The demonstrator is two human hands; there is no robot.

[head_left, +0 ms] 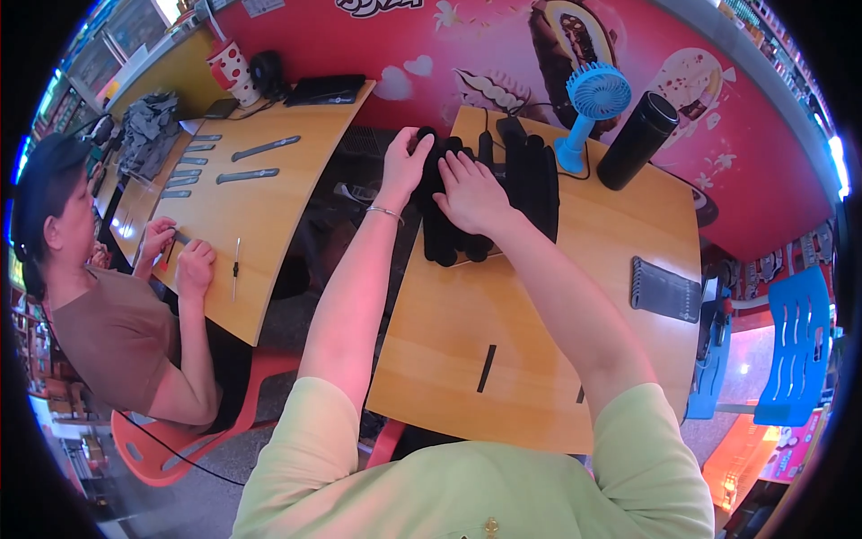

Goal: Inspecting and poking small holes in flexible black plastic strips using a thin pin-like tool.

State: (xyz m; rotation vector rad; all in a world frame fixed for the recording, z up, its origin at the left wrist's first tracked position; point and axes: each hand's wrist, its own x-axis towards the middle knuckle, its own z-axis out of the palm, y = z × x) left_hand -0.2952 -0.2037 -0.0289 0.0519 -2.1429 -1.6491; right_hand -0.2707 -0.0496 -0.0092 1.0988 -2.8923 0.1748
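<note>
The matte-black bundle of plump, rounded rolls [442,235] lay on the tabletop [449,359] near its far left edge, mostly bare wood opening toward the near side, beneath the right hand's [474,193] spread fingers and beside the left hand [404,168], whose fingers' grip could not be told.

Probably a snack shop, though the rim blurs: pink wall [310,45], ice-cream pictures [691,79], wooden tables [440,359], crowded shelves [779,56].
</note>
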